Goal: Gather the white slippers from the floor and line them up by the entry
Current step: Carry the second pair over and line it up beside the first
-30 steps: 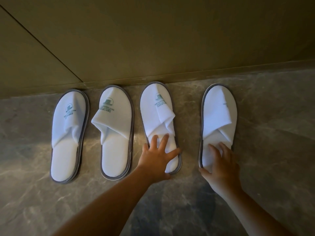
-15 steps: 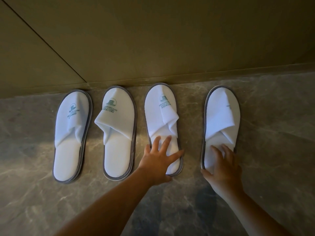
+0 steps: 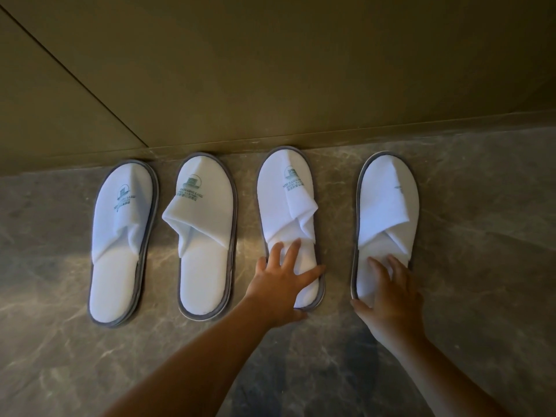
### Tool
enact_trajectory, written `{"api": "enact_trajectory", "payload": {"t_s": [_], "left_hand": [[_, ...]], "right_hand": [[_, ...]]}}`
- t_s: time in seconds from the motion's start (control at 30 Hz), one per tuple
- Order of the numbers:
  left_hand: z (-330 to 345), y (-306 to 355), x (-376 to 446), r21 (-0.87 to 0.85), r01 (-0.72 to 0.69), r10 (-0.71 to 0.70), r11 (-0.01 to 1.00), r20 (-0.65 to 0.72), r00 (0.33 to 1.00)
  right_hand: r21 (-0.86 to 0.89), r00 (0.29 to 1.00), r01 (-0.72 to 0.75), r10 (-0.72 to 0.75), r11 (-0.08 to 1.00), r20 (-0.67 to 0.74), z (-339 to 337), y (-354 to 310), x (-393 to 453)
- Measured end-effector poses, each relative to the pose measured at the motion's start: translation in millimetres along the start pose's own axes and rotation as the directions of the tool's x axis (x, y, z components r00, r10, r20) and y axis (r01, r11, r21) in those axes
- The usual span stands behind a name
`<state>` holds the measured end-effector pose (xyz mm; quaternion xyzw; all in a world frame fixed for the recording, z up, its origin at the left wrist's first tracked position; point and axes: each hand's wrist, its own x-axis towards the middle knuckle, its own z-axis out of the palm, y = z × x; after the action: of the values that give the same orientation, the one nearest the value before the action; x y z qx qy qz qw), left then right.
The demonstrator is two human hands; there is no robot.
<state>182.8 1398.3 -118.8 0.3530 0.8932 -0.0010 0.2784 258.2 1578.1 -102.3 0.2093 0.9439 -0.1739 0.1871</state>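
1. First slipper (image 3: 120, 236): white, grey-edged sole, green printed mark on the upper. Lies flat at the left end of the row, toe at the foot of the wall (image 3: 270, 70), heel toward the camera. Upper creased along its middle.

2. Second slipper (image 3: 207, 236): same make, green mark near the toe. Lies just beside the first, with a narrow strip of floor between them. The open edge of its upper is folded out to the left, past the sole's edge.

3. Third slipper (image 3: 285, 200): same make, green mark on the upper. Toe touches the base of the wall. Upper bunched into a fold at the right side. Near the second slipper, apart from it.

4. Fourth slipper (image 3: 388, 206): same make, only a trace of green mark visible at its right side. Right end of the row, set wider apart from the third than the others are from each other. Toe near the wall.

5. Left hand (image 3: 279, 287): fingers spread and laid flat over the heel part of the third slipper, pressing on it; not closed around anything. Bare forearm runs in from the bottom edge.

6. Right hand (image 3: 391, 299): fingers spread over the heel part of the fourth slipper, thumb at the sole's left edge on the floor; also laid flat, gripping nothing.

7. Floor (image 3: 481, 266): grey-brown veined stone, dimly lit, with a brighter patch between the second and third slippers.

8. Wall: olive-tan panels, one slanting seam at the left.
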Motion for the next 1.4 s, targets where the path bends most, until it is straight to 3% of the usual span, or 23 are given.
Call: {"api": "enact_trajectory", "payload": {"t_s": [0.27, 0.5, 0.83, 1.4], "left_hand": [[1, -3, -1, -0.003, 0.009, -0.009, 1.0, -0.016, 1.0], [0, -6, -5, -0.024, 0.019, -0.019, 1.0, -0.008, 1.0], [-2, -7, -8, -0.075, 0.058, -0.057, 0.995, 0.012, 0.998], [-4, -6, -9, -0.059, 0.068, -0.066, 0.996, 0.037, 0.997]], "right_hand": [[-0.004, 1.0, 0.005, -0.005, 1.0, -0.017, 3, 0, -1], [0.093, 0.978, -0.205, 0.208, 0.974, -0.028, 9, -4, 4], [0.118, 0.998, -0.058, 0.061, 0.991, -0.021, 3, 10, 18], [0.116, 0.999, 0.018, -0.014, 0.993, -0.037, 11, 11, 22]]}}
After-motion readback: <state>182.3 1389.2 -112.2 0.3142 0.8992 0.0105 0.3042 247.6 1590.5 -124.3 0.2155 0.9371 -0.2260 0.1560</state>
